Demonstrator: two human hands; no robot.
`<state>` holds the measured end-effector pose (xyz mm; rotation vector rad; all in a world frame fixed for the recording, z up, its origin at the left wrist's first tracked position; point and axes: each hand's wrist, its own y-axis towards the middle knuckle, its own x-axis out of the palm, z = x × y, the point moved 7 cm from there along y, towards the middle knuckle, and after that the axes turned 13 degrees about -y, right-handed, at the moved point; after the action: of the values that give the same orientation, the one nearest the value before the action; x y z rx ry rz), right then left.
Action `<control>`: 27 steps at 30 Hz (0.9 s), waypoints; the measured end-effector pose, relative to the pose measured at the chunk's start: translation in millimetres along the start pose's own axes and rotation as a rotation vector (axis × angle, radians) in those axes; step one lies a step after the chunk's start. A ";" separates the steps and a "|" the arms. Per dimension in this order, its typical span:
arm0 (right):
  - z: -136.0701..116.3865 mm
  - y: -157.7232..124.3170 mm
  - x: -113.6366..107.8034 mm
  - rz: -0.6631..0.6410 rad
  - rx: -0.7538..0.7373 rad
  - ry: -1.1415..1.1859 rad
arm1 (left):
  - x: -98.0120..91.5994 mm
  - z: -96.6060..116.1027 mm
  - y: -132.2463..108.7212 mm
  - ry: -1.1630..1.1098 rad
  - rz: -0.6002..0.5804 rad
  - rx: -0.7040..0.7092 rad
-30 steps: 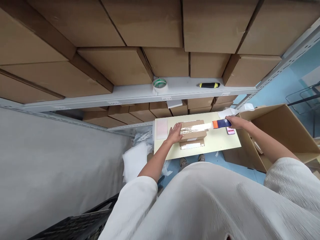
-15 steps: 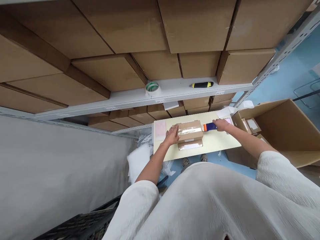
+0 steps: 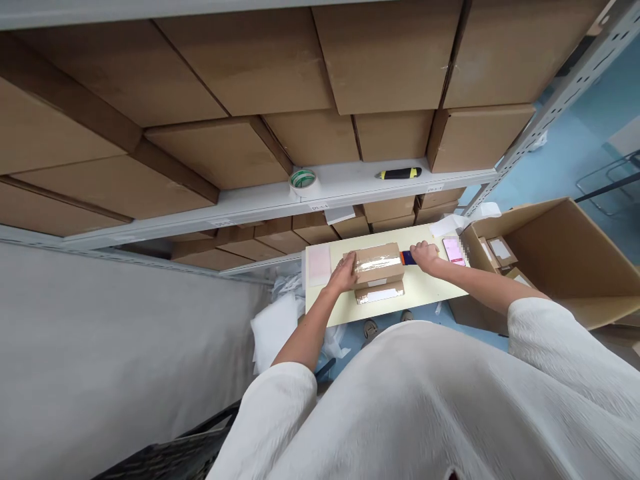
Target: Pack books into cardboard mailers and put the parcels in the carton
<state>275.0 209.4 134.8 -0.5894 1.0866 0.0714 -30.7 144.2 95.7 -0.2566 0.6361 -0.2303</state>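
A brown cardboard box (image 3: 377, 263) with a shiny strip of clear tape along its top lies on the pale yellow table (image 3: 425, 288). My left hand (image 3: 344, 272) grips its left end, thumb and fingers on the carton. My right hand (image 3: 425, 257) is closed around a dark blue and orange tape dispenser (image 3: 409, 258), held against the box's right end; my fingers hide much of it. Just in front of the box, a smaller taped carton (image 3: 380, 293) with a white label lies on the table.
A phone (image 3: 455, 251) lies right of my right hand, beside a large open carton (image 3: 565, 253) holding small boxes. Behind the table, a shelf (image 3: 350, 180) bears a tape roll (image 3: 303, 180), a utility knife (image 3: 400, 173) and several cartons. White packing material (image 3: 275, 327) lies at the left.
My right hand has moved left with the tape dispenser, closer to the box's right end, uncovering more of the phone. My left hand stays on the box. The view has shifted slightly.
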 end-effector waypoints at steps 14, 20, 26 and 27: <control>68.4 -28.4 95.7 -0.304 0.334 0.559 | 1.1 2.2 -2.4 -0.020 -0.009 -0.002; 56.9 -40.4 113.5 -0.153 0.430 0.516 | 0.2 3.3 -3.0 0.013 -0.007 -0.007; 32.3 -46.7 135.7 -0.180 0.538 0.601 | 1.6 7.5 -5.3 0.106 -0.017 -0.051; 29.1 -47.1 138.9 -0.179 0.538 0.617 | 2.1 8.0 -5.9 0.122 -0.016 -0.066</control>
<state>381.0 152.1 46.1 -0.2121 1.5660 -0.5782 -24.9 139.4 102.5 -0.3130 0.7635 -0.2422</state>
